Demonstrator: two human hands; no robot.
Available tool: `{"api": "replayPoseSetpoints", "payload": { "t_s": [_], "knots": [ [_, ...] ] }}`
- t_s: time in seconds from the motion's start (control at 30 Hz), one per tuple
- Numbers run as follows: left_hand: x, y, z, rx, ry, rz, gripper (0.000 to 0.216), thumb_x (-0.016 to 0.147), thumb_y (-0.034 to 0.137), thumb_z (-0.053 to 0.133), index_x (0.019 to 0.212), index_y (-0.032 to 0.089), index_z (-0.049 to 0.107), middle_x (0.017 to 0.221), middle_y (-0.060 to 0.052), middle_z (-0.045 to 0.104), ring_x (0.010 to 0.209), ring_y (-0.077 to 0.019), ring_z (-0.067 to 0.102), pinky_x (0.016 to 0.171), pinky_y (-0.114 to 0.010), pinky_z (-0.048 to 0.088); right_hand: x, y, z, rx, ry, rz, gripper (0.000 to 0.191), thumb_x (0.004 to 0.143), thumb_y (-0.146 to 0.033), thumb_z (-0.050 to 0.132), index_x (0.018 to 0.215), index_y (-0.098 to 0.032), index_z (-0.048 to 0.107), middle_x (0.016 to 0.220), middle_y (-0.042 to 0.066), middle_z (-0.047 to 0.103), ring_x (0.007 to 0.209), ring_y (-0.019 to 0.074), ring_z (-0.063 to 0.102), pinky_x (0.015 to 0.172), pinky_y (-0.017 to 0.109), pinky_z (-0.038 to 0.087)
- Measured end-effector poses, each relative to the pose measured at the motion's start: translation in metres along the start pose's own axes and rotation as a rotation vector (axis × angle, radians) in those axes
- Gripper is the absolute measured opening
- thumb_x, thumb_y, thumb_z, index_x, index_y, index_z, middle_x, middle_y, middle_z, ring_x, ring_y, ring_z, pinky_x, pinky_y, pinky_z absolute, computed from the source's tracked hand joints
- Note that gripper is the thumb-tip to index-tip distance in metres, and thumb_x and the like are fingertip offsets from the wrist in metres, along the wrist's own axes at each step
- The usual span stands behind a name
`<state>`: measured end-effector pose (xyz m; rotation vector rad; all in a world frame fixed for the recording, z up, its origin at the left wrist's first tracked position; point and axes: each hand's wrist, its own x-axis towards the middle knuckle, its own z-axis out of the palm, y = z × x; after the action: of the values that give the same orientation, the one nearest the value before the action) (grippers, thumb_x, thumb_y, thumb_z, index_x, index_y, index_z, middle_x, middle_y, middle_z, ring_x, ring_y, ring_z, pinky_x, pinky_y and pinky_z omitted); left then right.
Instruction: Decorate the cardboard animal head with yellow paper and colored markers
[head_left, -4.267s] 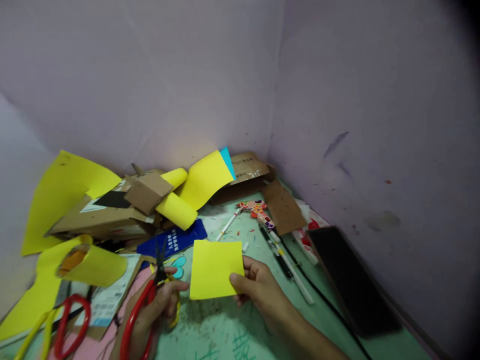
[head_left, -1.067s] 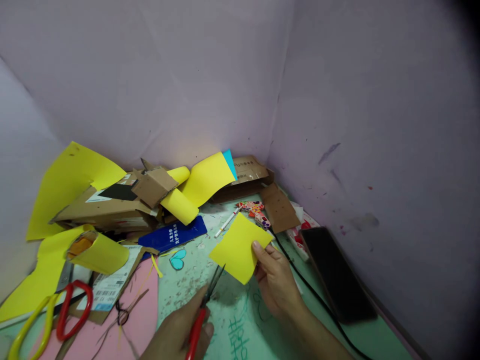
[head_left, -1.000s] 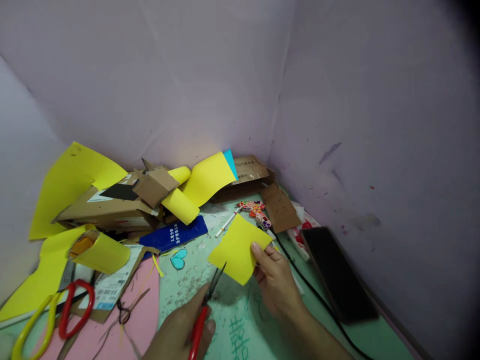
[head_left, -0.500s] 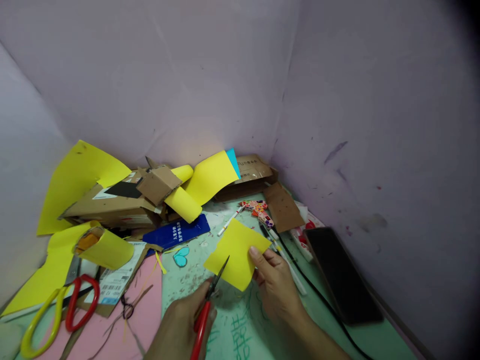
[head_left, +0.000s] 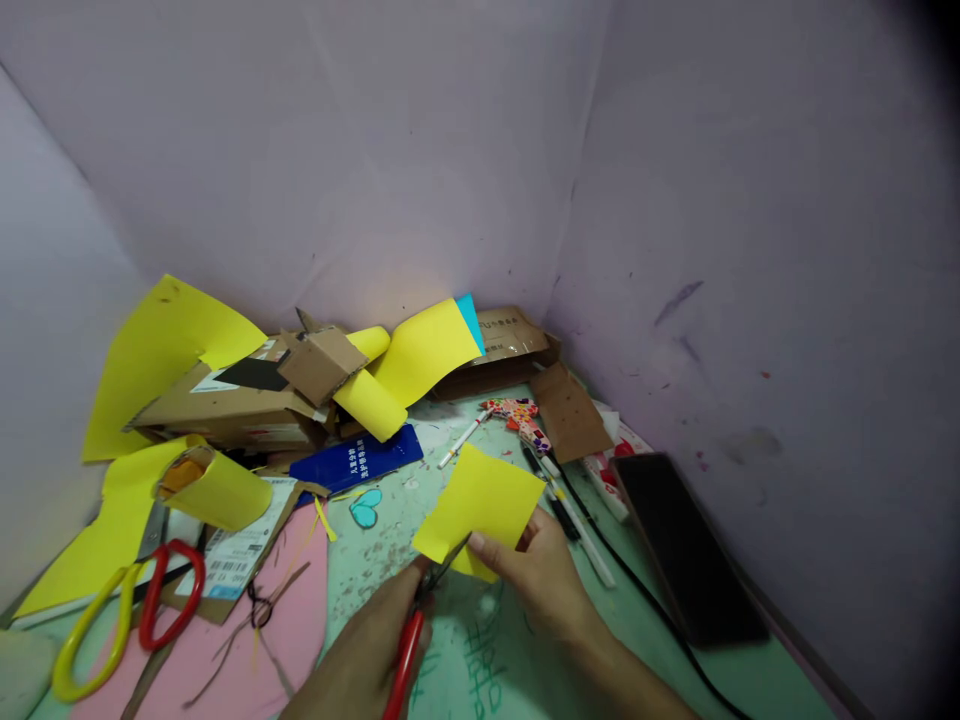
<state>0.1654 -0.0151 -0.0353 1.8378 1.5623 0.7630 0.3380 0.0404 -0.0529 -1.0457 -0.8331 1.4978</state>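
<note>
My right hand [head_left: 536, 580] pinches the lower edge of a small yellow paper square [head_left: 480, 500], holding it tilted above the green table [head_left: 480, 670]. My left hand [head_left: 367, 660] grips red-handled scissors [head_left: 411, 640]. Their dark blades point up and right, and the tips meet the bottom edge of the yellow square, close to my right thumb.
A pile of cardboard [head_left: 240, 410] and yellow paper rolls [head_left: 371, 400] fills the back left. A second pair of scissors [head_left: 127, 620] lies at the left on pink paper [head_left: 247, 670]. Pens [head_left: 570, 510], a black cable and a dark phone [head_left: 686, 545] lie at the right near the wall.
The scissors moved up to the yellow square and their blades now reach its lower edge. My right hand shifted its pinch from the right side to the bottom of the paper.
</note>
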Motion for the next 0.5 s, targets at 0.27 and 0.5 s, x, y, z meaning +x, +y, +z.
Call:
{"api": "replayPoseSetpoints", "payload": {
  "t_s": [0.27, 0.5],
  "knots": [
    [0.0076, 0.0035, 0.0001, 0.055, 0.023, 0.045, 0.04, 0.08, 0.022, 0.047, 0.117, 0.02, 0.061, 0.082, -0.005, 0.073, 0.066, -0.019, 0.069, 0.058, -0.022, 0.052, -0.003, -0.0016, 0.0026, -0.016, 0.016, 0.033, 0.048, 0.048, -0.035, 0.084, 0.087, -0.015, 0.065, 0.087, 0.012, 0.075, 0.076, 0.0278, 0.07, 0.069, 0.038, 0.054],
    [0.0061, 0.0067, 0.0023, 0.027, -0.004, 0.061, 0.026, 0.082, 0.025, 0.045, 0.093, 0.013, 0.065, 0.058, 0.0, 0.061, 0.048, -0.0132, 0.056, 0.048, -0.02, 0.039, -0.0015, 0.0001, 0.0015, -0.003, 0.019, 0.023, 0.05, 0.047, -0.036, 0.085, 0.088, -0.015, 0.066, 0.089, 0.013, 0.075, 0.078, 0.0287, 0.069, 0.071, 0.04, 0.054]
  ]
}}
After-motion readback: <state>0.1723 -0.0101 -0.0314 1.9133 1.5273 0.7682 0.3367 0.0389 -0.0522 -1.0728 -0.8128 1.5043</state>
